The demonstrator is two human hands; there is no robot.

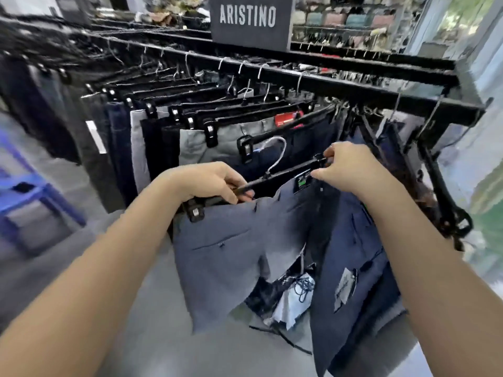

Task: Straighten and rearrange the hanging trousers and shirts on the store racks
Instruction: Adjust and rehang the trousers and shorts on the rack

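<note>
Trousers on the rack (353,85) hang packed in a row on black clip hangers, waistbands clipped so the legs drop straight. One grey-blue pair (231,257) is off the rail, held out in front of the row on its own hanger (275,179). Left hand (215,183) grips the bar near the left clip, right hand (345,170) pinches the right end, I'd guess to level the waistband. Its metal hook (280,153) sticks up free, not on the rail.
</note>
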